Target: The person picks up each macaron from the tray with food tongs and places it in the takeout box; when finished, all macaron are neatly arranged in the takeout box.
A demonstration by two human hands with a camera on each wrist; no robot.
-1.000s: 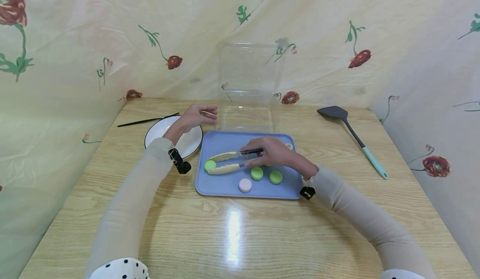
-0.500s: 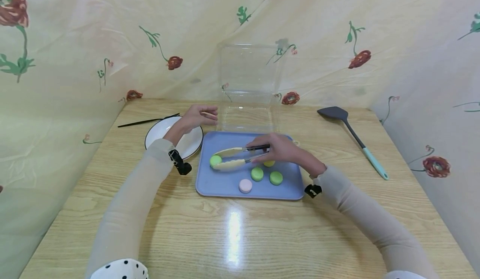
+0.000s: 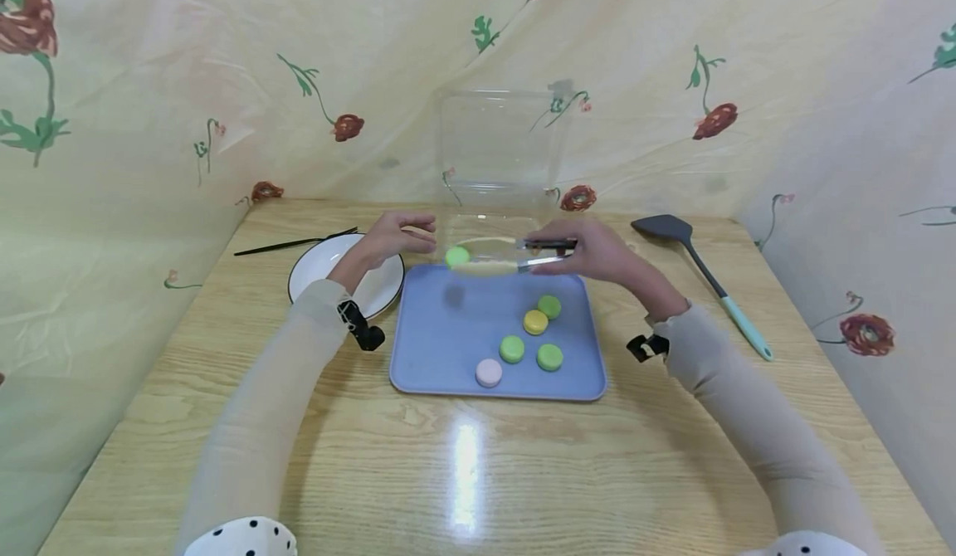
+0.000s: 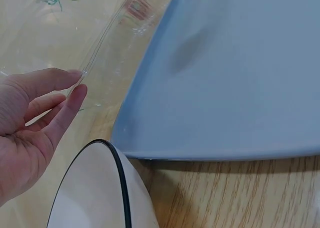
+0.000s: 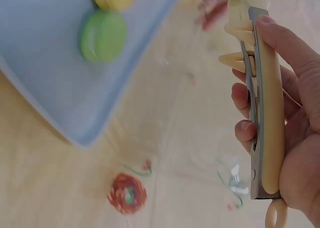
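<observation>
In the head view my right hand (image 3: 597,251) grips a pair of kitchen tongs (image 5: 272,118) with cream-coloured tips. Between the tips is a green macaron (image 3: 457,257), raised above the tray's back edge, with its shadow on the tray below. My left hand (image 3: 392,235) pinches the rim of a clear plastic box (image 4: 100,47) between thumb and finger, as the left wrist view shows. The box's lid (image 3: 499,137) stands up behind it. On the blue tray (image 3: 441,340) lie several green macarons (image 3: 511,348), a yellow macaron (image 3: 535,322) and a pale pink macaron (image 3: 489,373).
A white dark-rimmed plate (image 3: 314,270) sits left of the tray, partly under my left forearm. Behind it lies a thin black utensil (image 3: 280,246). To the right rests a spatula (image 3: 702,267) with a mint handle. A flowered cloth (image 3: 299,149) hangs behind the table.
My right hand has lifted the green macaron with the tongs off the tray's left side, moving back and right toward the box. The left hand has stayed at the box's edge.
</observation>
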